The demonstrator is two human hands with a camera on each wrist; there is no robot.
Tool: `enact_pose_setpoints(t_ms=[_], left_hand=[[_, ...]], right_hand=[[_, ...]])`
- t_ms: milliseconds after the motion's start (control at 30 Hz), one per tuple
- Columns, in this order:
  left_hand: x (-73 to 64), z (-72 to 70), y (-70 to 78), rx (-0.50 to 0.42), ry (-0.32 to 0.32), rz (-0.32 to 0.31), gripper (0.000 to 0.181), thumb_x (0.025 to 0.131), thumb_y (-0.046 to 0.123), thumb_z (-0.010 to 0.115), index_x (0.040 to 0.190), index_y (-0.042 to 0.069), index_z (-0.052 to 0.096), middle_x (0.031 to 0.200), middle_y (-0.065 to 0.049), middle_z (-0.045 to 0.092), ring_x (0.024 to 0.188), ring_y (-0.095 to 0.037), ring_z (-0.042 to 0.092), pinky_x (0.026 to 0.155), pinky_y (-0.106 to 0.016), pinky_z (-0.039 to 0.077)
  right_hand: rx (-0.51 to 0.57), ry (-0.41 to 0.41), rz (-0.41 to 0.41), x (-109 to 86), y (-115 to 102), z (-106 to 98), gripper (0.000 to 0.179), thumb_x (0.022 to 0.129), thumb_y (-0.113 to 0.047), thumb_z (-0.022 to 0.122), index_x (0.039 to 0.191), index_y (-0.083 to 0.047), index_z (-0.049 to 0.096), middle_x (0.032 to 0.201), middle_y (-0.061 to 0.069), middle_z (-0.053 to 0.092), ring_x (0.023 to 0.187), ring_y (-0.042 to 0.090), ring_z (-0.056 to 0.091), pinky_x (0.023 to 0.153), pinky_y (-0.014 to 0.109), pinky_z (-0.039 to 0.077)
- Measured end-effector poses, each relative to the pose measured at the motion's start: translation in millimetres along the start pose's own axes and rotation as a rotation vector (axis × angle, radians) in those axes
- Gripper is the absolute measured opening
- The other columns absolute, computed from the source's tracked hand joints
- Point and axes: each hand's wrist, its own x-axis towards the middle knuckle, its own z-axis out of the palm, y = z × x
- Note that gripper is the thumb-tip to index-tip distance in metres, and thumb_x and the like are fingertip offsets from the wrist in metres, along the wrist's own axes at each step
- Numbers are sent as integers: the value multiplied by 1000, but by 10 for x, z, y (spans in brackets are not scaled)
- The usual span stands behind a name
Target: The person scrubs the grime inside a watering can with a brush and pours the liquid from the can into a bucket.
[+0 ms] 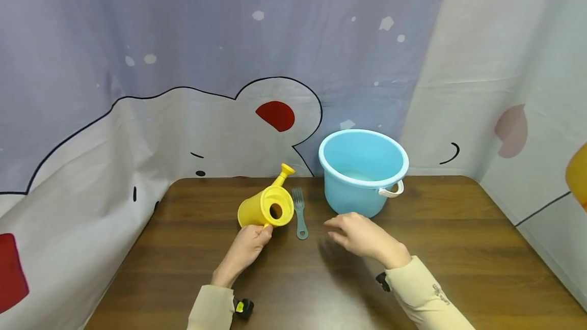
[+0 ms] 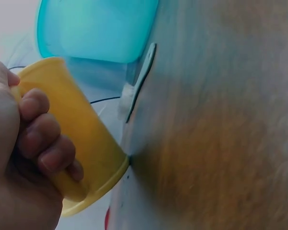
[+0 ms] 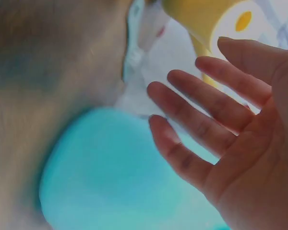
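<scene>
A yellow watering can (image 1: 254, 210) tilts over the table in the head view, its spout pointing back and to the right. My left hand (image 1: 245, 246) grips its handle; the left wrist view shows the fingers (image 2: 41, 129) curled round that handle. To the right of the can lies a grey-green toy fork (image 1: 300, 215), tines toward the back. My right hand (image 1: 362, 236) hovers in front of the light blue bucket (image 1: 350, 195) and holds nothing. In the right wrist view its fingers (image 3: 201, 112) are spread and slightly bent.
The bucket stands upright at the back of the wooden table (image 1: 302, 289), with its white handle (image 1: 391, 191) hanging at the front right. Behind the table's back edge hangs a printed curtain (image 1: 206, 131), which also runs down both sides.
</scene>
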Motion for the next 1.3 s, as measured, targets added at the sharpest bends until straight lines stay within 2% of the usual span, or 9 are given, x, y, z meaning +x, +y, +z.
enact_pose_setpoints(t_ms=[200,400,533,633,767,967,1100,1300], left_hand=[[-12,48,27,27,69,-2,51,101,24,52,53,15,38,50,11,28,45,-2,24,46,-22,18],[-14,33,61,30,118,0,52,101,24,52,52,16,36,49,13,27,45,-3,24,45,-22,18],[-3,26,65,38,118,4,52,101,24,52,52,16,37,49,13,27,46,-3,24,46,-22,18],[-1,23,65,40,116,-6,51,101,23,51,52,15,38,49,13,28,46,-3,24,46,-22,18],[-3,13,74,41,119,-10,52,101,21,51,51,15,38,48,13,28,45,-3,24,45,-22,18],[23,-12,111,46,126,16,52,101,22,51,51,15,37,48,14,27,45,-3,24,45,-22,18],[50,-41,136,46,135,29,52,100,22,51,51,16,37,48,14,27,44,-3,23,45,-22,17],[111,-86,166,52,137,88,53,101,24,50,51,15,36,49,13,26,45,-1,22,45,-22,17]], right_hand=[[-9,171,-45,-177,107,-400,20,90,-11,67,110,-5,71,103,2,70,91,18,67,81,38,52],[-8,423,-95,-255,263,-774,17,85,-1,69,102,-3,72,93,2,71,76,10,63,67,34,52],[-17,546,-46,-281,409,-971,17,84,3,67,99,-4,73,90,-1,69,70,8,58,61,29,50],[-24,588,46,-272,547,-1089,18,87,0,63,101,-5,73,93,0,68,68,10,57,62,28,48],[-7,591,186,-245,764,-1190,21,91,-6,58,107,-4,71,105,9,67,76,20,59,70,36,45],[36,532,351,-209,1061,-1256,30,96,-14,52,120,0,64,116,22,61,99,37,56,82,51,39],[101,456,456,-136,1206,-1247,37,98,-19,48,126,3,59,118,25,59,105,40,56,87,53,40],[152,361,558,-37,1332,-1217,42,100,-21,43,130,6,53,116,29,60,103,41,58,84,51,46]])
